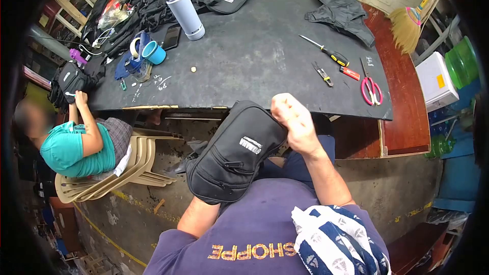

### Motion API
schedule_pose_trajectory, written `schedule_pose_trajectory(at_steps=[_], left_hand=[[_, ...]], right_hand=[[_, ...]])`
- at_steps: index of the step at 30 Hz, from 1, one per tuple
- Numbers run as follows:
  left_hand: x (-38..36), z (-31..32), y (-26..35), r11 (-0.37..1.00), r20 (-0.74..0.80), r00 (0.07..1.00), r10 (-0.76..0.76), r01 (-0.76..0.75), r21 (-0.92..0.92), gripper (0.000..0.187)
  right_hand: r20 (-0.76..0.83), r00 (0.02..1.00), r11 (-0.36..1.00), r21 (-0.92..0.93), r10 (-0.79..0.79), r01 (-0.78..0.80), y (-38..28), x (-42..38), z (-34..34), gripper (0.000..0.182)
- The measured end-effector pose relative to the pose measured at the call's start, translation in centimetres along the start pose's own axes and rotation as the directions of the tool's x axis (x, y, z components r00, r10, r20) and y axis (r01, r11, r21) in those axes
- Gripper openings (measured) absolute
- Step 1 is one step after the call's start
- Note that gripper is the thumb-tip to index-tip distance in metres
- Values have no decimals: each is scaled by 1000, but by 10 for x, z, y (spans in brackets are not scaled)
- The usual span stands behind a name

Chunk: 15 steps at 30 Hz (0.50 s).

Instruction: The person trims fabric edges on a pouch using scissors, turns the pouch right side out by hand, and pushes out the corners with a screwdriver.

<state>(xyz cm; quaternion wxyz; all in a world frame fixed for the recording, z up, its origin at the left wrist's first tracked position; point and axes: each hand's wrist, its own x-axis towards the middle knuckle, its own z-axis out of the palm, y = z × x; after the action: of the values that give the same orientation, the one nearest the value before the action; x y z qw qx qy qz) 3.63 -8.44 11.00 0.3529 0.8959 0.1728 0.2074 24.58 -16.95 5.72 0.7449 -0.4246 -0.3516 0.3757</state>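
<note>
Bag (pixel 221 145) hangs off the table's (pixel 254 66) near edge, right hand (pixel 294 123) clenched at its side, fabric inside unclear, left hand hidden behind, grip can't tell; steady bracing and even pressure, sparing the zips (pixel 234 165), seem best.

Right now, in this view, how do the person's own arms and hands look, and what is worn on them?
The right hand wears no glove, and no watch or bracelet shows on that wrist. The left hand is hidden. Both forearms are bare below short purple sleeves.
</note>
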Motion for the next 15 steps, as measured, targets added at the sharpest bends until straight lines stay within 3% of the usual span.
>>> schedule_pose_trajectory(at_steps=[1,2,5,6,9,11,12,13,14,15], left_hand=[[-4,1,-8,1000,3,1000,1,-1,0,52],[-7,2,-16,998,4,1000,-27,27,-54,53],[-12,5,-35,969,16,993,-116,117,-216,58],[-12,7,-40,952,22,989,-144,144,-271,60],[-11,14,-48,904,32,980,-198,195,-380,63],[-2,16,-52,997,-47,996,-80,80,15,64],[0,17,-54,975,-65,998,-13,27,219,65],[1,21,-58,975,-63,998,-10,24,221,65],[0,27,-63,985,-69,994,-87,76,-155,65],[-2,33,-66,852,-45,985,-165,119,-509,66]], right_hand=[[-18,997,987,147,69,-65,-2,-2,-6,9],[-20,998,987,148,66,-62,-6,-4,-11,9],[-95,968,945,-257,-234,203,-26,-9,-17,13],[-96,967,944,-260,-235,204,-30,-9,-15,13],[21,966,770,-599,-259,219,-38,-5,1,19],[-8,960,756,-619,-279,214,-38,-3,14,21],[-40,955,746,-635,-293,203,-36,-4,21,23],[-74,949,737,-649,-307,188,-35,-6,24,26],[-79,949,740,-647,-307,185,-32,-9,23,26],[-135,959,773,-624,-248,112,-24,-13,20,28]])
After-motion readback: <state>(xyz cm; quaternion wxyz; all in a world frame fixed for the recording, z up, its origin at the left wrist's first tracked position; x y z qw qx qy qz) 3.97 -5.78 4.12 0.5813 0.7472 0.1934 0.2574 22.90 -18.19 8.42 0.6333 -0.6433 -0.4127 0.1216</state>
